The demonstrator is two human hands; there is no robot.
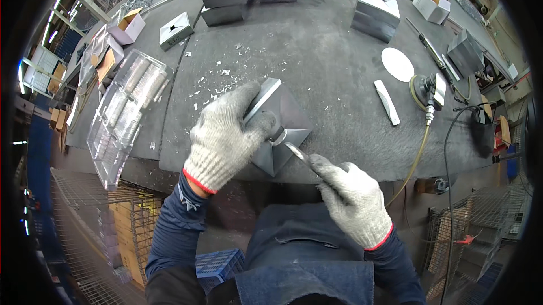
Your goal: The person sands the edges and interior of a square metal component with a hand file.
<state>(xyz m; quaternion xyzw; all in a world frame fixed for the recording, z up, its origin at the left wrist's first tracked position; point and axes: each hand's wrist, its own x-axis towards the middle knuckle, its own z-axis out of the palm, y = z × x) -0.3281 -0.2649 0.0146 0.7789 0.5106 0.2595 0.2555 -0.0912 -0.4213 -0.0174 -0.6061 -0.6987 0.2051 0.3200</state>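
My left hand point(220, 132), in a knit glove with a red cuff, grips a dark grey metal box point(288, 114) near the front edge of the table. The box is turned cornerwise, and an opening shows in its near face, with a pale curled strip at the rim. In my right hand point(353, 200), gloved alike, is a hand tool with a curved silver blade point(298, 154). Its tip is right by the opening; whether it touches the rim I cannot tell. The tool's handle is mostly hidden by my fingers.
Pale shavings point(225, 72) lie scattered left of the box. A clear plastic case point(121, 115) stands at left. On the right are a white disc point(397, 65), a white strip point(387, 102) and a sander point(424, 90) with a hose. Grey metal boxes point(375, 14) stand farther back.
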